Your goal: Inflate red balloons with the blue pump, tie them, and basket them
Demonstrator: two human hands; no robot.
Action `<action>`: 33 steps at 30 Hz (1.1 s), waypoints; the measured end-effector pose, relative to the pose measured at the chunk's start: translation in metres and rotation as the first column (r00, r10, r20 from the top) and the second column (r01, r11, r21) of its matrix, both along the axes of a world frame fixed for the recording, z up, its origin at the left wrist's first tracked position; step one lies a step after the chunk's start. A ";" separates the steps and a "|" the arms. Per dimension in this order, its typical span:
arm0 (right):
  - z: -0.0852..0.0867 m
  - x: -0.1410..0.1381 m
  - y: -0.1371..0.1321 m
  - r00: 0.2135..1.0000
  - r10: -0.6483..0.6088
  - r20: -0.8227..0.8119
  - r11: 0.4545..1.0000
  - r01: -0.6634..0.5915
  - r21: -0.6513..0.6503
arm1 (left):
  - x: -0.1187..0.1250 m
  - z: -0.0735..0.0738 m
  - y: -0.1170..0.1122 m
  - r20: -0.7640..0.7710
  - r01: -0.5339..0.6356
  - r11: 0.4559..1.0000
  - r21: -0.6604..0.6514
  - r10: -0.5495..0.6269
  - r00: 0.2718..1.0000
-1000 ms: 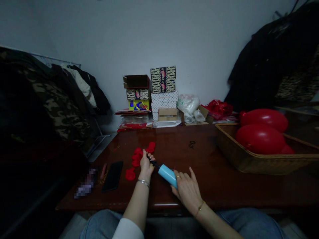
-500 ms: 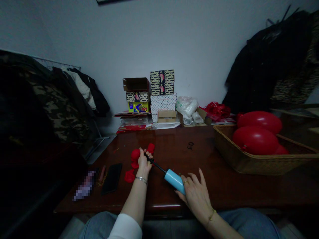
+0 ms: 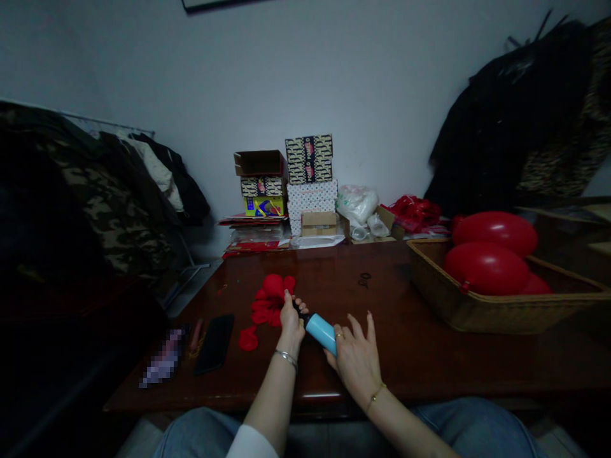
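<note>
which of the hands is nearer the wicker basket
Right. The right hand, on the near end of the blue pump, is left of the wicker basket, with tabletop between. The left hand, at the pump's far end, is farther left, by the red pile.

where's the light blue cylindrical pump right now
In the head view, the light blue cylindrical pump is below and slightly right of centre, over the brown table, held between the left hand and right hand.

Dim light falls on a plain pale wall (image 3: 382,83) at the back, with stacked boxes (image 3: 309,159) before it. Clothes (image 3: 114,210) hang from a metal rack (image 3: 67,114) at the left, dark coats (image 3: 491,121) at the right. A glossy brown table (image 3: 391,312) stands on grey floor (image 3: 310,440).
</note>
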State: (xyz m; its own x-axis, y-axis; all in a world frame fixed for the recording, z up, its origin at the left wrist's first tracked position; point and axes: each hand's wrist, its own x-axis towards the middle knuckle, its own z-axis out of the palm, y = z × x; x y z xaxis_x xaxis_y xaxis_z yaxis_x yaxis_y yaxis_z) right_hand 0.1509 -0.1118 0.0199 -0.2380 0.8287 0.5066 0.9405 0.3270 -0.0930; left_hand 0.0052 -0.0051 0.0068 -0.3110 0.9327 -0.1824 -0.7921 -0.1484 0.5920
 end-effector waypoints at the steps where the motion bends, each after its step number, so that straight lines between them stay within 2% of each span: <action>1: 0.000 -0.001 0.001 1.000 0.000 -0.001 1.000 0.000 -0.001 | 0.000 0.000 0.000 -0.003 -0.001 1.000 -0.006 0.001 1.000; 9: -0.001 0.004 0.001 0.999 0.006 0.042 1.000 -0.006 0.009 | -0.007 -0.005 0.006 -0.023 -0.029 0.997 -0.070 0.027 0.999; 15: -0.004 0.021 -0.009 0.998 -0.004 0.055 0.999 0.002 0.033 | -0.028 0.006 0.013 -0.035 -0.070 0.996 -0.060 0.068 0.997; 20: -0.003 0.035 -0.021 0.997 -0.025 0.073 0.999 0.022 0.034 | -0.038 0.014 0.013 -0.009 -0.058 0.997 -0.050 0.058 0.998; 27: 0.001 0.041 -0.029 0.996 -0.043 0.073 0.999 0.041 0.018 | -0.032 0.013 0.005 0.097 0.007 1.000 0.020 -0.009 0.995; 33: 0.009 0.028 -0.019 0.998 -0.032 0.058 0.999 0.032 -0.008 | -0.007 0.009 -0.001 0.034 0.022 1.000 0.001 -0.022 0.999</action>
